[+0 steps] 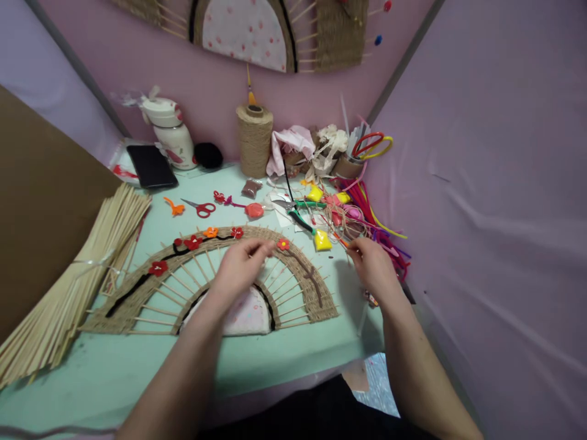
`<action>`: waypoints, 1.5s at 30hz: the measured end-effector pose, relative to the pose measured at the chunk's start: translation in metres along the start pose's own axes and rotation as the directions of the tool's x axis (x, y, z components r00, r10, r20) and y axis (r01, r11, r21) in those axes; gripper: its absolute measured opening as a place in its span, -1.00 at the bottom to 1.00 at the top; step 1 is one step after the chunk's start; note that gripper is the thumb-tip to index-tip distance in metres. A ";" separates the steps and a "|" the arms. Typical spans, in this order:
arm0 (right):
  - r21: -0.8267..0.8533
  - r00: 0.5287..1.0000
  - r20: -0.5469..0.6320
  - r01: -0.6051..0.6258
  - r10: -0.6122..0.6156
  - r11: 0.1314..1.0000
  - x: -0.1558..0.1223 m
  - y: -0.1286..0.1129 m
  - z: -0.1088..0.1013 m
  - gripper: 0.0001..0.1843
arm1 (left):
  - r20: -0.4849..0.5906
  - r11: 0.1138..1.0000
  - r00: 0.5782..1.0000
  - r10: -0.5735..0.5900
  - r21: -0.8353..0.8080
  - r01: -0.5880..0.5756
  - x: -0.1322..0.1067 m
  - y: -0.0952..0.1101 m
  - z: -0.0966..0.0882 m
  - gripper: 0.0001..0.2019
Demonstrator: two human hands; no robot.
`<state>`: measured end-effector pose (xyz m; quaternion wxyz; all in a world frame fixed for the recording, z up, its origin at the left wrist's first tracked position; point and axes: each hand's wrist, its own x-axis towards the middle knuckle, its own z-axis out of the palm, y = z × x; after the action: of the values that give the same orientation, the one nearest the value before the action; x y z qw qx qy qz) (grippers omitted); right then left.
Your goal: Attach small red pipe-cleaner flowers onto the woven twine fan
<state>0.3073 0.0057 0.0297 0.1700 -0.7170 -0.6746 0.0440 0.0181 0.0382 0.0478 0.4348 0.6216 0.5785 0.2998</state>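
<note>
A half-round woven fan of jute and wooden sticks (pixel 151 287) lies on the pale green table (pixel 284 348), with red and orange felt flowers along a black branch. My left hand (pixel 241 266) rests on the fan's upper rim, fingers curled and pinched beside a small red flower (pixel 283 244). My right hand (pixel 373 266) is off the fan's right edge, fingers closed near an orange stick in the pile of pipe cleaners (pixel 367 214). What it grips is hidden.
A bundle of bamboo sticks (pixel 68 287) lies at the left beside brown cardboard. Red scissors (pixel 199 208), green-handled pliers (pixel 300 217), a jute spool (pixel 254 137), a phone (pixel 151 165) and a white bottle (pixel 172 131) stand behind. Pink walls close in the back and right.
</note>
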 end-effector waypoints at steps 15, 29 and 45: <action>-0.119 0.991 -0.036 -0.132 0.129 0.984 0.004 -0.028 0.000 -0.74 | -0.035 0.646 0.996 0.087 0.763 -0.029 0.124 -0.009 -0.002 -0.49; 0.526 0.909 -0.414 0.289 -0.056 0.800 0.027 -0.109 0.002 -0.90 | -0.081 0.933 0.937 0.339 0.154 -0.325 0.086 -0.003 -0.016 -0.58; 0.475 0.869 -0.369 0.481 -0.329 0.737 0.019 -0.107 0.030 -0.88 | -0.036 0.953 0.952 0.303 -0.024 -0.304 0.020 -0.016 0.007 -0.76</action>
<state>0.1981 0.0330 0.0376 0.4622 -0.4700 -0.7447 0.1038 0.0198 0.0561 0.0276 0.3832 0.6918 0.4788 0.3811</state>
